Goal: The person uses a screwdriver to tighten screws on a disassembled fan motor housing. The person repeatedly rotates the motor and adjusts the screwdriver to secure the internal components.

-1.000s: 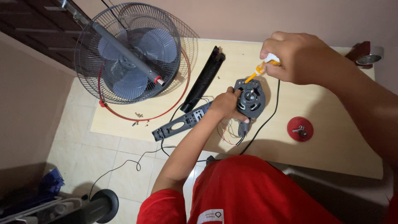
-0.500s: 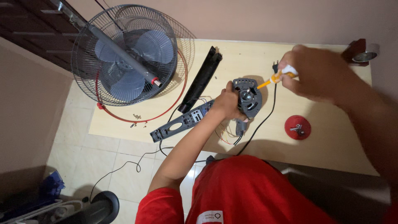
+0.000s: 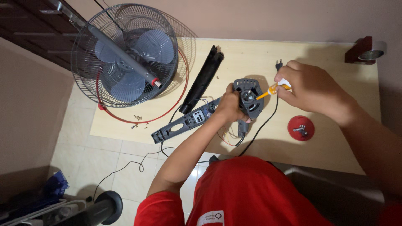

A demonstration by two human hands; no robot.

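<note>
On a pale wooden tabletop (image 3: pixel 326 62) seen from above, a person in a red shirt works with both bare hands near the centre. Their left hand (image 3: pixel 228 106) is closed around the left edge of a dark grey plastic fan housing part (image 3: pixel 250 97), roughly shield-shaped, holding it tilted up off the table. Their right hand (image 3: pixel 312 90), at about 3 o'clock from that part, is curled shut around the white end of a small orange-handled screwdriver (image 3: pixel 274 88), whose tip points toward 9 o'clock and meets the part's right side. Just at 8 o'clock from the left hand lies a long grey plastic control panel strip (image 3: pixel 184 121) with thin wires trailing below it. At 11 o'clock from it lies a long black plastic cover (image 3: pixel 205 77). Farther toward 10 o'clock, a grey wire fan cage with blue-grey blades (image 3: pixel 125 54) rests on the table's left end, ringed by a red plastic hoop (image 3: pixel 125 120), with small loose screws (image 3: pixel 138 119) beside it. At 4 o'clock from the right hand sits a round red plastic cap (image 3: pixel 300 127). A black power cord (image 3: pixel 261 127) runs off the table's near edge.
</note>
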